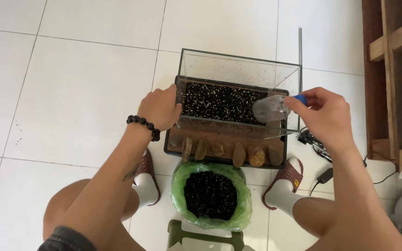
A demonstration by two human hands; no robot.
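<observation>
**Substrate Fill: Hand Positions**

The left hand [160, 108] grasps the left wall of the glass tank [238, 69]. The right hand [324, 114] pinches a clear scoop [270, 108] by its blue handle, tilted over the dark soil [219, 102] inside the tank. A green bag [210, 193] of soil sits just below.

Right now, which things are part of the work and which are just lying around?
In use: glass tank, left hand on its corner; clear scoop in right hand; green bag of dark substrate.
Lying about: cables and adapter, wooden shelf.
</observation>
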